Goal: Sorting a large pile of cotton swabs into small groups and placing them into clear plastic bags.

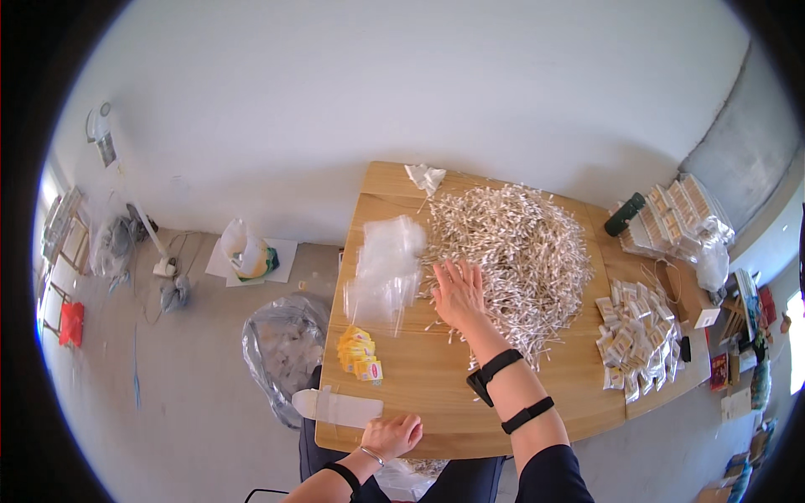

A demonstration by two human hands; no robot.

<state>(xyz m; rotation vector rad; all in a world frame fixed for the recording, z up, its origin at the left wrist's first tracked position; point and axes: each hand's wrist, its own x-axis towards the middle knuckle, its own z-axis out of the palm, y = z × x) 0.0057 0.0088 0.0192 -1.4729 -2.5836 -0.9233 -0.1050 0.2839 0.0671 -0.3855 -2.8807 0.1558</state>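
Observation:
A large heap of white-tipped cotton swabs [520, 251] covers the middle of the wooden table [419, 369]. My right hand [459, 293] lies palm down at the heap's left edge, fingers stretched and spread, touching the swabs there. Near the front edge of the table rests my left hand [392, 437], its fingers curled in and nothing seen in them. Just left of it is a flat white strip with a rounded end [335, 407]. Clear plastic bags [386, 268] lie stacked left of the heap. In front of them sit several small yellow cards [359, 352].
Filled small packs [641, 339] are piled at the table's right, by a cardboard box [688, 293]. Behind stand stacked clear cases [675, 218] and a dark green bottle [625, 215]. Crumpled tissue [425, 178] lies at the far edge. A large plastic bag [285, 344] stands on the floor left.

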